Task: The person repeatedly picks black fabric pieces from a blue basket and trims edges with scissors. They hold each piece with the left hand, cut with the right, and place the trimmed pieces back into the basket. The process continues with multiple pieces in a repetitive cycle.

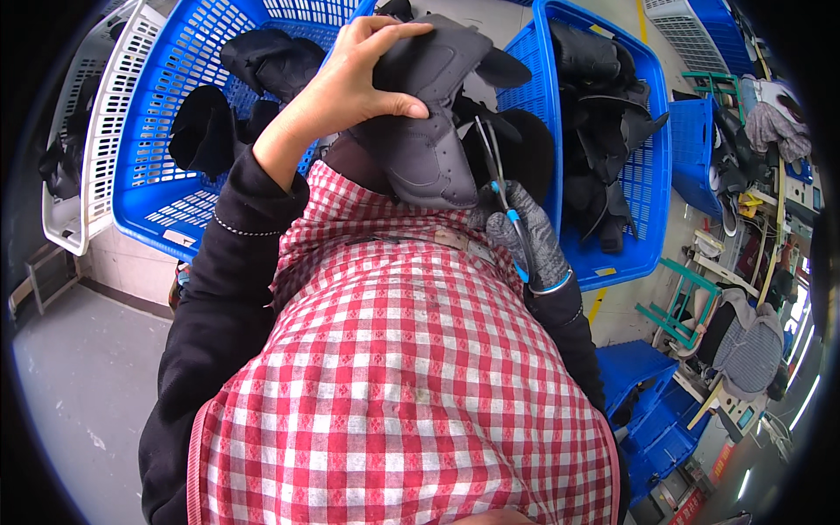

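Note:
My bare left hand (346,83) is closed on a black leather shoe upper (427,156), its thumb pressed on the front face. The piece is held up above my lap, with curved stitch lines and small eyelet holes showing. My right hand (541,234), in a grey knit glove, grips a pair of scissors (514,213) with blue handles. Their slim blades point upward, slightly apart, just right of the upper. Whether the blades touch it I cannot tell. More dark pieces lie behind the upper, partly hidden by it.
A blue crate (144,197) with black uppers stands at the left, beside a white crate (96,166). Another blue crate (652,188) full of uppers is at the right. Farther right are green frames (687,302) and machines. My checked apron (394,350) covers my lap.

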Action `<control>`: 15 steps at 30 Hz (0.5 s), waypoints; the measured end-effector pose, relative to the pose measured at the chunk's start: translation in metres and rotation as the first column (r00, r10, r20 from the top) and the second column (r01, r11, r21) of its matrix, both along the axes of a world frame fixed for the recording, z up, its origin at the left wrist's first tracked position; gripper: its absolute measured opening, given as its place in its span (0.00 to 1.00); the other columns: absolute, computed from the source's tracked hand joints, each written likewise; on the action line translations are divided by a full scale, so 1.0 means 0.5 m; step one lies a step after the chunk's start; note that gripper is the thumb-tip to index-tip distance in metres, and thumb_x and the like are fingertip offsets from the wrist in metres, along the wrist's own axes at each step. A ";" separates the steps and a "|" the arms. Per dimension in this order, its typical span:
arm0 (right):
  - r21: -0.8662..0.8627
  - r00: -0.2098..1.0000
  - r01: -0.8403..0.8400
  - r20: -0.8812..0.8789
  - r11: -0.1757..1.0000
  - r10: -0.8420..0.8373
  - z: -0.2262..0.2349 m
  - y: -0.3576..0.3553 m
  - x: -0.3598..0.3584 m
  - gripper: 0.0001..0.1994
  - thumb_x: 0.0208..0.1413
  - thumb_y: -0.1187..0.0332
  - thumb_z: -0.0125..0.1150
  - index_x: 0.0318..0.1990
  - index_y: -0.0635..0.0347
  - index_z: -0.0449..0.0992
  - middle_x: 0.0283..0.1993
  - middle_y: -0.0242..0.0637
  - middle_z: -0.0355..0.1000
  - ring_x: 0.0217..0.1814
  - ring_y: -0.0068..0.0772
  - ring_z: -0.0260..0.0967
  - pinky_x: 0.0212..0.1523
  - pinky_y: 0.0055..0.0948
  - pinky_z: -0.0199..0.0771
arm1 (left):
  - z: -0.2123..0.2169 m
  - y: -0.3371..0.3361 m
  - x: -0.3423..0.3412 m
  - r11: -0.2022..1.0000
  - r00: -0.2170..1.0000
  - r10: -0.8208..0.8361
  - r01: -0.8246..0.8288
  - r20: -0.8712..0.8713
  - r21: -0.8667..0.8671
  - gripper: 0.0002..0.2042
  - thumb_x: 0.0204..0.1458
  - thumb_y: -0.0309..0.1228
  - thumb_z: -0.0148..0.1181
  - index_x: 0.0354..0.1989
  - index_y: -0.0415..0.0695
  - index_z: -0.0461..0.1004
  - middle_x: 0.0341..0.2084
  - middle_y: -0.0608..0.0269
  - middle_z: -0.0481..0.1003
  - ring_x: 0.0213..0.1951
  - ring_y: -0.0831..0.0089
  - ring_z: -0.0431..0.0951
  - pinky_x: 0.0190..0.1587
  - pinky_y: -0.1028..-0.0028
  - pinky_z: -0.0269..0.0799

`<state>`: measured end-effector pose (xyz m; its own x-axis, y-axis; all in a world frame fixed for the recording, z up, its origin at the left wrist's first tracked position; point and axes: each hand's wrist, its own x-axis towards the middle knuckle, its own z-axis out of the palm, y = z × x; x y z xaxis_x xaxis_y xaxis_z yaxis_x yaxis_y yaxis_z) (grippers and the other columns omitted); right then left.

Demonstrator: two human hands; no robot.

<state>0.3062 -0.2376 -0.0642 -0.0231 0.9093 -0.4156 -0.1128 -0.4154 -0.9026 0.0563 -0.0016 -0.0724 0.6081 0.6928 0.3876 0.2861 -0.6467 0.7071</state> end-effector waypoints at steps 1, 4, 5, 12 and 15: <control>-0.034 0.995 -0.043 0.088 0.999 0.046 0.000 0.001 0.001 0.24 0.61 0.73 0.69 0.65 0.61 0.72 0.52 0.35 0.77 0.49 0.23 0.76 0.51 0.26 0.79 | -0.002 -0.001 0.000 1.000 1.000 -0.003 0.003 -0.004 0.010 0.46 0.34 0.53 0.82 0.67 0.58 0.71 0.64 0.50 0.63 0.66 0.48 0.62 0.68 0.56 0.65; -0.038 0.964 -0.121 0.232 0.992 0.127 0.010 0.006 -0.004 0.23 0.61 0.73 0.69 0.63 0.63 0.73 0.51 0.37 0.79 0.49 0.25 0.77 0.53 0.25 0.79 | -0.001 -0.004 0.006 0.998 1.000 0.006 -0.005 -0.014 0.067 0.45 0.35 0.53 0.82 0.67 0.58 0.71 0.64 0.50 0.63 0.66 0.48 0.62 0.67 0.56 0.65; -0.052 0.956 -0.120 0.264 0.991 0.129 0.012 0.010 -0.007 0.23 0.61 0.72 0.70 0.63 0.63 0.73 0.51 0.38 0.79 0.49 0.25 0.77 0.53 0.25 0.79 | 0.000 -0.005 0.008 0.998 1.000 0.006 -0.005 -0.014 0.064 0.45 0.35 0.53 0.82 0.67 0.58 0.71 0.63 0.50 0.63 0.66 0.48 0.63 0.67 0.56 0.66; 0.054 0.950 -0.139 0.288 0.989 0.118 0.028 0.025 -0.024 0.24 0.61 0.67 0.71 0.62 0.65 0.73 0.51 0.39 0.79 0.51 0.25 0.76 0.53 0.26 0.78 | 0.007 -0.008 0.010 0.996 0.999 0.014 -0.012 -0.030 0.091 0.45 0.35 0.52 0.82 0.67 0.58 0.71 0.63 0.50 0.63 0.65 0.48 0.63 0.66 0.57 0.67; 0.047 0.934 -0.162 0.329 0.986 0.138 0.035 0.028 -0.023 0.24 0.62 0.66 0.71 0.62 0.66 0.73 0.51 0.40 0.79 0.51 0.25 0.76 0.52 0.27 0.78 | 0.009 -0.013 0.014 0.997 1.000 0.017 -0.015 -0.025 0.081 0.45 0.35 0.50 0.83 0.67 0.58 0.71 0.63 0.50 0.63 0.65 0.48 0.63 0.67 0.57 0.67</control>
